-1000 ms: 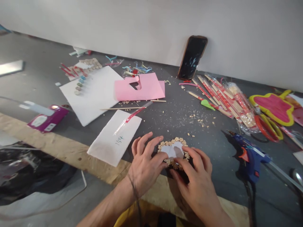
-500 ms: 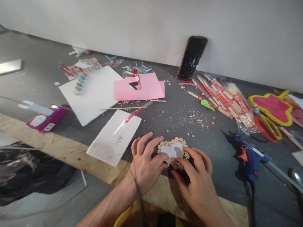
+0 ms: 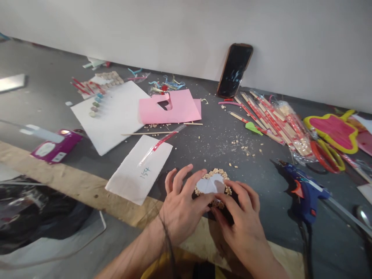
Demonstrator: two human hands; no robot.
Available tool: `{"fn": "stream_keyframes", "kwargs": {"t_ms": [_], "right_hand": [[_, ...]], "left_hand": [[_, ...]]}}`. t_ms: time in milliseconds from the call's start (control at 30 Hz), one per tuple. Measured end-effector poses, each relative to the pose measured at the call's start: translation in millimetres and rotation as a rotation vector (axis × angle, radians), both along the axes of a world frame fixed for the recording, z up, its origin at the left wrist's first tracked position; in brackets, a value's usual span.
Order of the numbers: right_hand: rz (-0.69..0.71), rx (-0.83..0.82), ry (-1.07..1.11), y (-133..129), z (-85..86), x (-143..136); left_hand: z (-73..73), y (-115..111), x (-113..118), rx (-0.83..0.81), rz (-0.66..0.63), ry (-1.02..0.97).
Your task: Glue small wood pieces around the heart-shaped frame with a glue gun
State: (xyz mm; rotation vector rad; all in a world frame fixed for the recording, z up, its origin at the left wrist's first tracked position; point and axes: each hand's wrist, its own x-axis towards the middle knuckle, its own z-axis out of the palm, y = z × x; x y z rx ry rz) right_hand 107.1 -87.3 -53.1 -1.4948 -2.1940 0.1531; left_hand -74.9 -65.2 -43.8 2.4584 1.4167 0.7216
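Observation:
A white folded paper heart (image 3: 209, 184), edged with a border of small pale wooden bits (image 3: 220, 171), is between my hands at the table's near edge. My left hand (image 3: 183, 204) curls round its left side, index finger at the upper edge and thumb along the lower edge. With the thumb and fingers of my right hand (image 3: 242, 211) I grip the lower right part of the border. The two thumbs nearly meet at the bottom, and my fingers hide part of the lower border.
A blue glue gun (image 3: 306, 193) lies right, below scissors (image 3: 328, 157) and wrapped chopsticks (image 3: 273, 118). A phone (image 3: 235, 70) leans on the wall. Left are pink paper (image 3: 171, 106), a white sheet marked 154 (image 3: 136, 178) and a purple box (image 3: 56, 146). Wood crumbs (image 3: 244, 146) dot the table.
My left hand has shifted slightly right, its thumb now reaching across the heart's lower edge toward my right fingers. My right hand stays nearly in place on the border.

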Motion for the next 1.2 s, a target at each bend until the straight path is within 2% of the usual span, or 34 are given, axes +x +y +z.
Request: {"fn": "stream_keyframes", "kwargs": {"t_ms": [133,267,433,733,967,1100,1200], "right_hand": [[-0.004,0.019,0.007,-1.3,6.4,4.9],[-0.072,0.081,-0.005,-5.9,12.7,21.4],[-0.105,0.072,-0.031,-14.6,9.1,38.6],[-0.082,0.105,-0.013,-13.9,5.4,31.5],[-0.047,-0.055,0.010,0.6,22.8,58.3],[0.029,-0.123,-0.037,18.1,23.4,60.5],[0.067,-0.089,-0.054,34.3,23.2,55.2]], "left_hand": [[2.2,-1.0,-2.2,-0.021,-0.008,-0.005],[3.4,-2.3,-1.7,-0.032,0.003,-0.030],[2.6,-3.9,5.1,-0.039,0.042,-0.076],[0.5,-8.5,17.1,0.005,0.060,-0.089],[-2.7,-0.9,-12.2,0.037,0.148,-0.001],[-12.2,-10.6,-24.5,0.032,0.152,0.114],[-16.2,-19.9,-25.8,0.054,0.139,0.124]]}}
